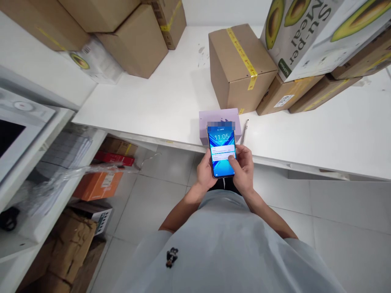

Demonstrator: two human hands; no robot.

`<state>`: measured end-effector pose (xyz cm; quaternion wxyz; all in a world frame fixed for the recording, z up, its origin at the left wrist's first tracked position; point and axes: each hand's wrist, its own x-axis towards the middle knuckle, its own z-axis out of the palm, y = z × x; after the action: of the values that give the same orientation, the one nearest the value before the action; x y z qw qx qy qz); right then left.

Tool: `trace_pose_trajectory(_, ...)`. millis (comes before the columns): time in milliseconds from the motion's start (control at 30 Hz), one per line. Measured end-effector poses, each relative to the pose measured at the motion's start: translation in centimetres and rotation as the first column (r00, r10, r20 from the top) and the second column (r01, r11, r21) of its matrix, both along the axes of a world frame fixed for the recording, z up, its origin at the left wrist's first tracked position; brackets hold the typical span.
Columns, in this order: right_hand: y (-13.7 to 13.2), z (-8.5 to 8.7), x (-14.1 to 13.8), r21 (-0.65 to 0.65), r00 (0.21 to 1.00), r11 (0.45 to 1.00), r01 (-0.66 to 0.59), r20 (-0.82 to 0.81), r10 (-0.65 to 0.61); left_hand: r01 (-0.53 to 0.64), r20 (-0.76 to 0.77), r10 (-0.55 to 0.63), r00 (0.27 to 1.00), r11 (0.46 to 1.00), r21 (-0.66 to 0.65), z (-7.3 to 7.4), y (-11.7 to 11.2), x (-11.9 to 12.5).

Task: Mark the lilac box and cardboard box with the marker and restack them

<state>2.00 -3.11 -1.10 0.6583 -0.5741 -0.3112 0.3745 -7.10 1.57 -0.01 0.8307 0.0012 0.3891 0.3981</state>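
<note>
Fingers of the left hand [205, 171] and right hand [244, 173] grasp a phone [220, 167] by its two sides, the right thumb lying on its lit screen. The phone is held at the near edge of the counter [159, 108], in front of a lilac box [204, 122], with a pen [245, 130] just beside that box. Beyond stands a cardboard box [224, 69] closed with yellow tape, its contents out of sight. Next to it, a printed avocado carton [308, 44] rests on flatter brown boxes [276, 95]. On the left, a shelf unit [65, 122] holds clear plastic wrap [49, 191]; an orange box [96, 185] is near it. The phone covers part of the lilac box, and whether they touch cannot be told. Fingertips behind the phone are hidden, a pixelated patch masks its top, the notification text is too small to read, and the frame cuts off the avocado carton
</note>
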Motion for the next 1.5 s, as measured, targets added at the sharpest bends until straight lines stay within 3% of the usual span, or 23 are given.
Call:
trace_pose_trajectory(533, 0.3, 0.0, 0.6, -0.048, 0.997, 0.998, -0.042, 0.067, 0.045, -0.003, -0.032, 0.005, 0.999, 0.998, 0.064, -0.4, 0.2, 0.2)
trace_pose_trajectory(667, 0.0, 0.1, 1.3, -0.105, 0.98, 0.985, -0.14, 0.128, 0.153, -0.008, -0.047, 0.014, 0.999, 0.994, 0.108, -0.5, 0.2, 0.1)
trace_pose_trajectory(767, -0.5, 0.3, 1.8, -0.185, 0.92, 0.96, -0.212, 0.293, 0.26, -0.011, -0.034, 0.018, 0.999, 0.981, 0.192, -0.3, -0.1, 0.3)
trace_pose_trajectory(867, -1.0, 0.5, 1.9, -0.243, 0.817, 0.95, -0.197, 0.495, 0.296, -0.014, -0.002, 0.016, 1.0, 0.947, 0.322, 0.2, -0.7, 0.8)
trace_pose_trajectory(967, -1.5, 0.5, 2.3, -0.263, 0.793, 0.951, -0.162, 0.539, 0.284, 0.039, 0.005, -0.047, 0.999, 0.888, 0.459, 0.6, -1.3, 1.1)
trace_pose_trajectory(1067, -1.9, 0.2, 3.9, -0.281, 0.819, 0.957, -0.076, 0.529, 0.22, 0.167, -0.169, -0.076, 0.983, 0.759, 0.629, 0.8, -1.2, 0.5)
trace_pose_trajectory(1133, -2.0, -0.1, 5.9, -0.308, 0.813, 0.95, 0.045, 0.563, 0.144, 0.271, -0.41, 0.086, 0.908, 0.625, 0.732, 0.4, -0.5, -0.5)
trace_pose_trajectory(1200, -2.0, -0.3, 8.3, -0.363, 0.756, 0.909, 0.204, 0.649, 0.089, 0.38, -0.6, 0.357, 0.716, 0.521, 0.764, -0.6, 0.8, -1.8)
trace_pose_trajectory(1233, -1.8, -0.5, 9.5, -0.393, 0.708, 0.876, 0.281, 0.7, 0.087, 0.424, -0.647, 0.47, 0.601, 0.498, 0.756, -1.2, 1.5, -2.3)
trace_pose_trajectory(1300, -1.5, -0.9, 11.8, -0.445, 0.611, 0.803, 0.397, 0.781, 0.13, 0.504, -0.702, 0.57, 0.426, 0.495, 0.708, -2.8, 3.0, -3.2)
trace_pose_trajectory(1333, -1.2, -1.1, 12.7, -0.466, 0.57, 0.771, 0.435, 0.805, 0.165, 0.54, -0.73, 0.569, 0.379, 0.505, 0.673, -3.5, 3.7, -3.6)
trace_pose_trajectory(1400, -0.6, -1.8, 14.1, -0.495, 0.505, 0.729, 0.474, 0.83, 0.235, 0.595, -0.787, 0.521, 0.331, 0.532, 0.603, -4.8, 4.8, -3.9)
trace_pose_trajectory(1500, 0.4, -2.8, 15.1, -0.501, 0.437, 0.721, 0.48, 0.849, 0.299, 0.622, -0.822, 0.451, 0.348, 0.545, 0.562, -5.7, 5.5, -4.1)
